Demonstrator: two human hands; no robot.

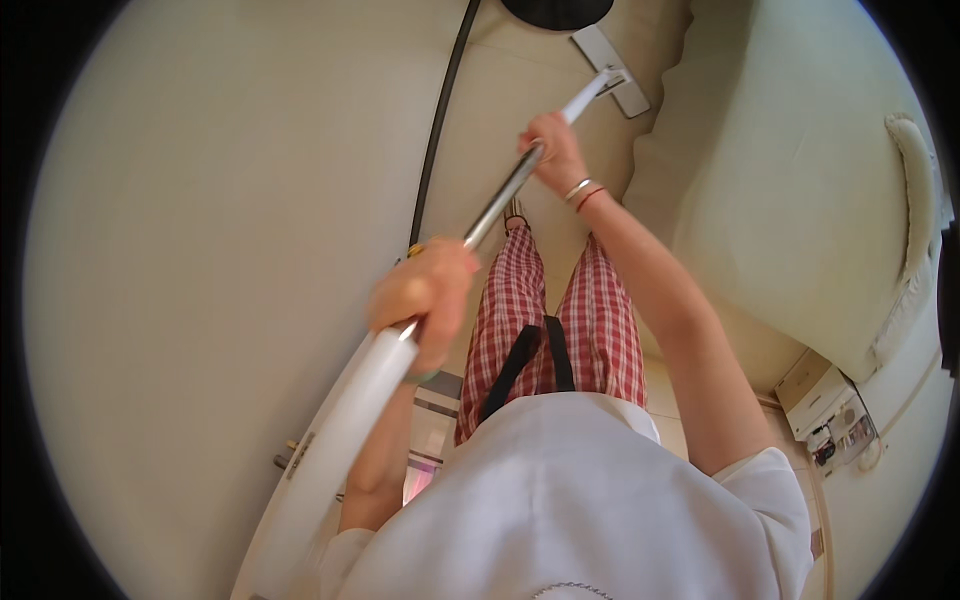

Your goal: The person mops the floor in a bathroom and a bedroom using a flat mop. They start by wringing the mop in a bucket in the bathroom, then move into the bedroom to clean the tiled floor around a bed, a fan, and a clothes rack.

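Note:
A flat mop runs diagonally across the view, its long pole point(490, 215) metal in the middle and white toward both ends. My left hand point(425, 295) is wrapped round the upper part of the pole, just above the thick white grip point(345, 440); it is a little blurred. Farther down, my right hand point(555, 155) closes round the pole where metal meets white. Beyond it, the rectangular mop head point(612, 72) lies on the tiled floor point(560, 75), close to the hanging edge of a bed cover.
On the right stands a bed with a pale cover point(790, 200). A small white cabinet point(815, 395) with several items on top is near its lower corner. A black round base point(558, 10) sits at the far end. A pale wall point(230, 200) with a dark skirting strip point(440, 130) fills the left.

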